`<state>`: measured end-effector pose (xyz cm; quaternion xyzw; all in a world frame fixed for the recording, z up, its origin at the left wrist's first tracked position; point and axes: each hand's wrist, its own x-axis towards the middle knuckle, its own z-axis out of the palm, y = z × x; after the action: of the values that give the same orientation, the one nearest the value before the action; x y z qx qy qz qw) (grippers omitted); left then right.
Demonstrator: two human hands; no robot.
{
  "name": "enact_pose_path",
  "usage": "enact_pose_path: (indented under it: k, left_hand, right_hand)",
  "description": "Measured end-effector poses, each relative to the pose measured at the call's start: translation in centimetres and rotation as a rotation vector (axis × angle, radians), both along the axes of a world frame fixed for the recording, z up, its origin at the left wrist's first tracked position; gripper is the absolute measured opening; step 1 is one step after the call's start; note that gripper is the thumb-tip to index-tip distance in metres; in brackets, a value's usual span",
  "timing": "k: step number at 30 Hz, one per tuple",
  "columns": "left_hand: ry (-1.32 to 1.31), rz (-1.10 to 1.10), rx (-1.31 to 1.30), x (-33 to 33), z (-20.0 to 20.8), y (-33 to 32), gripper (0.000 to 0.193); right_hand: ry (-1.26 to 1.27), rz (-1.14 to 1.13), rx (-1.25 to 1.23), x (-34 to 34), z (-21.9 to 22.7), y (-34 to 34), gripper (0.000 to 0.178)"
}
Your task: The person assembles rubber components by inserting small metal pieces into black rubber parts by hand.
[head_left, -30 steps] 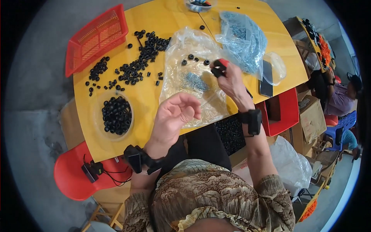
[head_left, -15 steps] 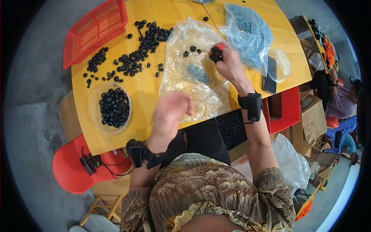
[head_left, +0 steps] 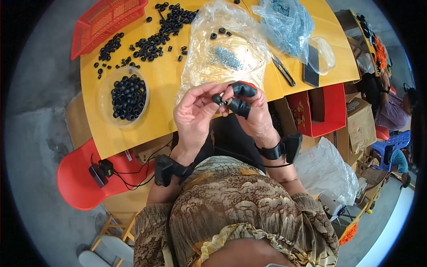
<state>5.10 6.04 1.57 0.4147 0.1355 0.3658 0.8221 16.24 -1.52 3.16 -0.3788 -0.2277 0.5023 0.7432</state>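
Note:
My two hands meet above the near edge of the yellow table. With thumb and fingers, my left hand (head_left: 192, 116) pinches a small round black part (head_left: 217, 98) with a hole. My right hand (head_left: 257, 119) has black covers on its thumb and forefinger. Its closed fingertips meet the part from the right; a tiny light, shiny bit shows between, too small to name. Just beyond lies a flat clear plastic bag (head_left: 204, 73) bearing a patch of small silvery metal pieces (head_left: 226, 58) and a few black parts (head_left: 221, 31).
A round clear tub (head_left: 147, 104) of black parts stands left, near loose black parts (head_left: 151, 46) and a red basket (head_left: 106, 22). To the right are thread snips (head_left: 283, 71), a dark phone (head_left: 311, 73), a bluish bag (head_left: 289, 33) and a red box (head_left: 327, 109) below.
My right hand has come back from the far right of the bag to my left hand. My left hand has turned and closed on a black part. The snips now show.

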Motion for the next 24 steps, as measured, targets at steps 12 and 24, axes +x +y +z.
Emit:
enact_pose_path:
  k: [12,24]
  left_hand:
    - [-0.005,0.115,0.066,-4.3,-1.1,-2.5,0.012]
    - [-0.144,-0.049,-0.241,-6.1,0.6,-2.8,0.021]
  right_hand:
    - [-0.068,-0.081,0.05,-4.2,0.0,-2.2,0.011]
    - [-0.595,-0.22,0.059,-6.1,1.9,-3.7,0.012]
